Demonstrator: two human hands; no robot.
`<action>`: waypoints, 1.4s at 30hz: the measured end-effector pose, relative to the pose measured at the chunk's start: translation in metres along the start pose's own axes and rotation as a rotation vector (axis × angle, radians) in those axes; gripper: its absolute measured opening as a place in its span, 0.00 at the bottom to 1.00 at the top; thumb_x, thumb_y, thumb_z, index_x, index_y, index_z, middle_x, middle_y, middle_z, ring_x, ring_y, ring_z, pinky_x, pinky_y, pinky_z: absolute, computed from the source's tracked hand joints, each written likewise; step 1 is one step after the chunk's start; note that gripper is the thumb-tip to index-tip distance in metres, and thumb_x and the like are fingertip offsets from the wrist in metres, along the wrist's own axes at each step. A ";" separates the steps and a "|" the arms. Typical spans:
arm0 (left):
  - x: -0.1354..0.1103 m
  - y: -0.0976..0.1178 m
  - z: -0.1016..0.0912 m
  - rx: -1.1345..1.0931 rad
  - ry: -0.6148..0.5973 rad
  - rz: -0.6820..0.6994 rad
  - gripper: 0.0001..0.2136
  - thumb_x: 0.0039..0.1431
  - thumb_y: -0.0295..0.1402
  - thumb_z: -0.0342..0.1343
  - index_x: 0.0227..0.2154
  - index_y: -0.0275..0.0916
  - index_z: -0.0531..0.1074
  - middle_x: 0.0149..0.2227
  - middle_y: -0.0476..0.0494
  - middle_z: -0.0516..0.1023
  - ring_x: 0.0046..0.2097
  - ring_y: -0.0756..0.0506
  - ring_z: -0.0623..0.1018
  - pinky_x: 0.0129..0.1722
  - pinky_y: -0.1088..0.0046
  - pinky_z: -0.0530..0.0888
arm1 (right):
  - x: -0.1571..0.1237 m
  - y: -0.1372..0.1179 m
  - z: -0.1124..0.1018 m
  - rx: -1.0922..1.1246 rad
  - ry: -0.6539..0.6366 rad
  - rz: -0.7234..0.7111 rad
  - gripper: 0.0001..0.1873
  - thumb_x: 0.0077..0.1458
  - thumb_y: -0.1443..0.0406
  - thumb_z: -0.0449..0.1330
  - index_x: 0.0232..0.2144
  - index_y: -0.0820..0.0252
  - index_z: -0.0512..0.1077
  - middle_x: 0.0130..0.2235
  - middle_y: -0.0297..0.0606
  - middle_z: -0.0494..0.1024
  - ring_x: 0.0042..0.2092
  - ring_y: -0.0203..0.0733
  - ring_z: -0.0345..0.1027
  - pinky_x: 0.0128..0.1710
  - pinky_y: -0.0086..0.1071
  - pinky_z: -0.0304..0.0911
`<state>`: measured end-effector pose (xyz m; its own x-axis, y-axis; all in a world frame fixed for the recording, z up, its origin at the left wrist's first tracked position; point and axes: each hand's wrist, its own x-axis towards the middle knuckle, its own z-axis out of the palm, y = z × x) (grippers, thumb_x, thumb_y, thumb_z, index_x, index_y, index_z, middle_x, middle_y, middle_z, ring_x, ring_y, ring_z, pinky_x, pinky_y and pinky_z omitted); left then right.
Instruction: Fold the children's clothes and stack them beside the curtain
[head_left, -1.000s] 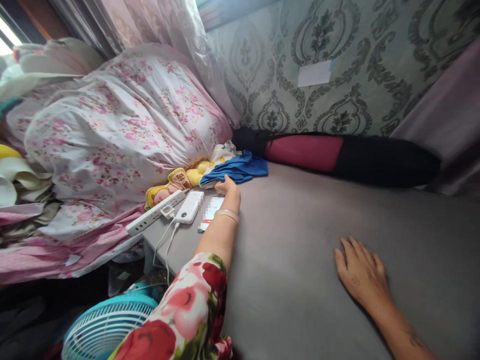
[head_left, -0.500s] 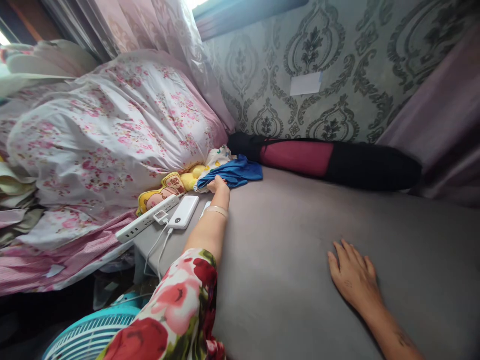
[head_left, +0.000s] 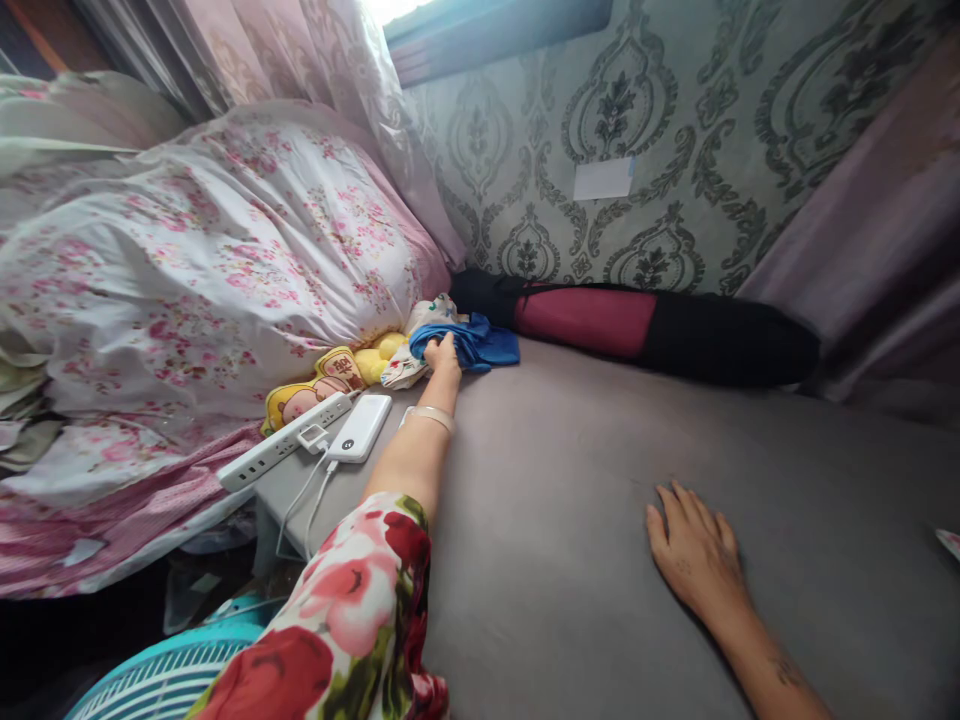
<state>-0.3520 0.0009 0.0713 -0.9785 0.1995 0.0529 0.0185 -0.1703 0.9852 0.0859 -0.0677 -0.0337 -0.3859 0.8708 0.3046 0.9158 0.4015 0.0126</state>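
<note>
My left hand (head_left: pixel 442 352) reaches far forward, its fingers closed on the near edge of a blue cloth (head_left: pixel 491 342). The cloth lies crumpled and partly lifted at the back of the grey mattress (head_left: pixel 555 520). White fabric with small coloured prints (head_left: pixel 405 370) shows under and beside it. To the left of that hand is a yellow plush toy (head_left: pixel 300 400) with a cartoon face. My right hand (head_left: pixel 694 545) rests palm down on the grey surface, fingers stretched out and holding nothing.
A white power strip (head_left: pixel 285 440) and a white power bank (head_left: pixel 361 428) with cables lie by my left forearm. A black and dark red roll (head_left: pixel 585 318) lies along the wall. Floral bedding (head_left: pixel 247 250) is piled at left, with a turquoise fan (head_left: pixel 172 670) below.
My left hand has raised and folded back the near edge of the blue cloth, baring more printed white fabric. The right hand stays flat; the view has shifted slightly.
</note>
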 end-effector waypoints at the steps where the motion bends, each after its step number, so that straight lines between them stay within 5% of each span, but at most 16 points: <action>1: -0.008 0.001 0.004 -0.007 -0.050 0.032 0.05 0.50 0.26 0.60 0.22 0.36 0.69 0.21 0.52 0.69 0.32 0.49 0.74 0.36 0.75 0.72 | 0.000 0.000 0.000 0.003 -0.006 0.002 0.32 0.64 0.58 0.35 0.56 0.71 0.67 0.61 0.52 0.66 0.61 0.54 0.58 0.61 0.51 0.49; 8: -0.098 0.000 0.036 -0.184 -0.407 0.182 0.03 0.55 0.30 0.56 0.31 0.36 0.72 0.32 0.47 0.76 0.38 0.49 0.75 0.43 0.76 0.70 | 0.000 0.000 0.000 0.024 -0.013 0.006 0.33 0.64 0.57 0.34 0.57 0.69 0.67 0.61 0.52 0.66 0.62 0.54 0.58 0.61 0.51 0.49; 12: -0.154 -0.012 0.043 -0.294 -0.556 0.154 0.05 0.57 0.33 0.55 0.35 0.38 0.71 0.36 0.47 0.77 0.40 0.49 0.76 0.46 0.73 0.70 | -0.001 0.000 0.000 0.053 -0.017 0.004 0.32 0.64 0.57 0.36 0.57 0.70 0.66 0.61 0.52 0.65 0.62 0.55 0.58 0.61 0.52 0.49; 18: -0.230 -0.020 0.036 -0.272 -0.729 0.015 0.05 0.58 0.33 0.54 0.35 0.38 0.70 0.36 0.48 0.76 0.40 0.50 0.74 0.45 0.75 0.70 | 0.000 0.002 -0.002 0.226 0.041 0.027 0.28 0.63 0.58 0.41 0.55 0.68 0.67 0.59 0.53 0.68 0.61 0.55 0.60 0.62 0.53 0.48; 25: -0.301 -0.030 0.016 -0.230 -0.976 -0.168 0.11 0.55 0.39 0.58 0.27 0.39 0.65 0.27 0.53 0.70 0.33 0.51 0.72 0.38 0.76 0.71 | 0.009 0.001 -0.021 0.734 0.332 0.173 0.23 0.62 0.54 0.46 0.47 0.62 0.71 0.47 0.50 0.77 0.49 0.48 0.71 0.52 0.43 0.65; 36: -0.324 -0.029 -0.004 -0.336 -1.392 -0.341 0.14 0.47 0.34 0.65 0.37 0.39 0.70 0.34 0.48 0.77 0.39 0.49 0.77 0.47 0.71 0.72 | 0.008 -0.001 -0.027 1.136 0.342 0.364 0.22 0.55 0.49 0.57 0.43 0.60 0.69 0.42 0.46 0.79 0.43 0.47 0.74 0.44 0.41 0.70; 42: -0.321 -0.028 -0.006 -0.321 -1.416 -0.260 0.04 0.49 0.26 0.58 0.30 0.38 0.72 0.34 0.44 0.77 0.40 0.47 0.77 0.48 0.71 0.71 | 0.011 0.004 -0.026 1.204 0.320 0.385 0.21 0.57 0.51 0.55 0.42 0.61 0.72 0.40 0.42 0.79 0.38 0.43 0.72 0.40 0.37 0.69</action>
<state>-0.0392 -0.0639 0.0262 0.0688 0.9809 0.1818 -0.3525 -0.1465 0.9243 0.0886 -0.0642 -0.0052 0.0733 0.9475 0.3114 0.2224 0.2888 -0.9312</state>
